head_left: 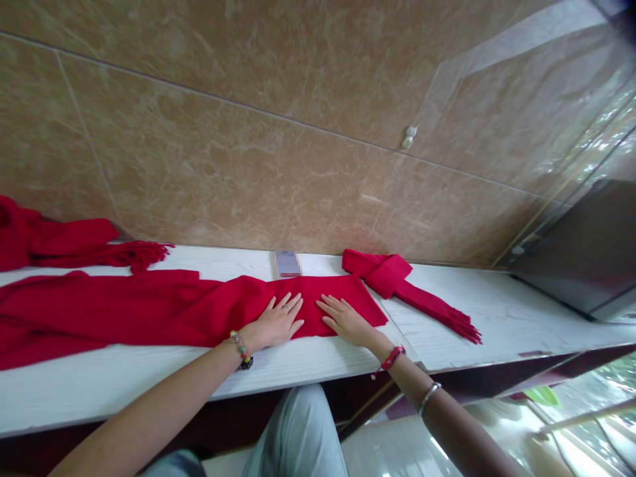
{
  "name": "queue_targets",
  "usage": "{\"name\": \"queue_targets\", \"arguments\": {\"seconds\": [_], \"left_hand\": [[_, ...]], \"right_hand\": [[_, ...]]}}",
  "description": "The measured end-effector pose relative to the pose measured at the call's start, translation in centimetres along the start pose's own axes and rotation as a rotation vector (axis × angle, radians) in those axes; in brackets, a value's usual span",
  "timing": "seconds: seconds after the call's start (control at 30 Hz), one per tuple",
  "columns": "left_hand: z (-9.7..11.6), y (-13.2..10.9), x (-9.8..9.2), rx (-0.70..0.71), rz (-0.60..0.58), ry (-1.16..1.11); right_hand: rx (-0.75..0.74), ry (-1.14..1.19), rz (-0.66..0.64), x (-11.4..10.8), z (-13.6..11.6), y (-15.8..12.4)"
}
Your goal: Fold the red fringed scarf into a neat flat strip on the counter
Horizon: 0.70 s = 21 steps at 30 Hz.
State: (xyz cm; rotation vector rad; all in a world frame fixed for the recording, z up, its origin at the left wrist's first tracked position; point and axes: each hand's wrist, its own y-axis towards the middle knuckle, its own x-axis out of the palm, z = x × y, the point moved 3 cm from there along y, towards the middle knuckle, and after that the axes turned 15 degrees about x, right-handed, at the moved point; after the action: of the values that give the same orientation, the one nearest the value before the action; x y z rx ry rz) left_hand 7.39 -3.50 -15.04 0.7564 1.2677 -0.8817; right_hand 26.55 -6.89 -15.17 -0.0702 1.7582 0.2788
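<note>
A long red scarf lies stretched along the white tabletop, rumpled toward the left and flatter at its right end. My left hand rests palm down on it, fingers spread. A little to the right, my right hand presses flat near the scarf's right end, fingers also stretched out. Just beyond the right end sits a second red scarf, folded over itself with its fringe pointing right. Behind the long scarf, a small pale packet or card stands by the wall; its print is blurred.
At the far left, another bunched red scarf with a fringe lies against the brown tiled wall. A dark grey box-shaped object stands at the table's right end. The white table has a seam right of my hands. My knee is below its front edge.
</note>
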Motion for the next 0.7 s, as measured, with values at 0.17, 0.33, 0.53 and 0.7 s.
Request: {"name": "queue_targets", "arguments": {"seconds": [0.17,0.33,0.53,0.7], "left_hand": [[0.2,0.0,0.0,0.008,0.012,0.022],[0.3,-0.7,-1.6,0.043,0.076,0.19],[-1.6,-6.0,-3.8,0.002,0.086,0.226],[-4.5,-11.3,-2.8,-0.066,0.099,0.238]], "right_hand": [[0.03,-0.042,-0.035,0.1,1.6,-0.3],[0.052,0.049,-0.006,-0.6,1.0,0.0],[-0.255,0.152,-0.038,-2.0,-5.0,0.0],[-0.52,0.09,-0.137,-1.9,-8.1,1.3]]}}
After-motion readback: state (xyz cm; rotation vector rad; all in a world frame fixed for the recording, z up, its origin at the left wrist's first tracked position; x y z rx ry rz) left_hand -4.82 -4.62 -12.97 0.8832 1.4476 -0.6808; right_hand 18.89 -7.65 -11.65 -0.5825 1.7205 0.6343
